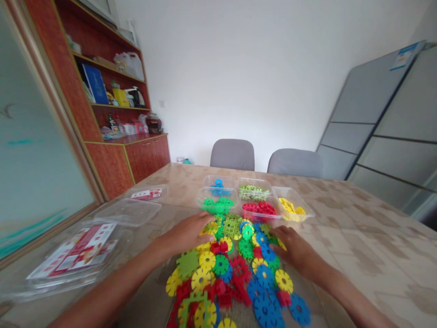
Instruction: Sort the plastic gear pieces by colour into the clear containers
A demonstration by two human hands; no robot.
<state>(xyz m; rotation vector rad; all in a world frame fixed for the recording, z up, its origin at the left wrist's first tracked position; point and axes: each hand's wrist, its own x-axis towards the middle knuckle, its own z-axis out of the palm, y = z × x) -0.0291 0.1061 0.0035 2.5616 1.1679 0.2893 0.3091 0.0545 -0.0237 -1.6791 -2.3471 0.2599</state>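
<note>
A loose pile of slotted plastic building discs and square pieces in yellow, blue, green and red spreads over the table in front of me. My left hand rests at the pile's far left edge, thumb and fingers apart around a yellow slotted disc. On the right edge, my right hand has its fingers spread, touching the pieces beside a yellow disc; its fingertips are partly blurred. Between the hands lie an olive-green square piece and a green disc. Red pieces and blue discs lie nearer.
Beyond the pile stand clear plastic containers with sorted pieces: blue, light green, green, red and yellow. Clear lids and stacked labelled lids lie left. Two grey chairs stand behind the table.
</note>
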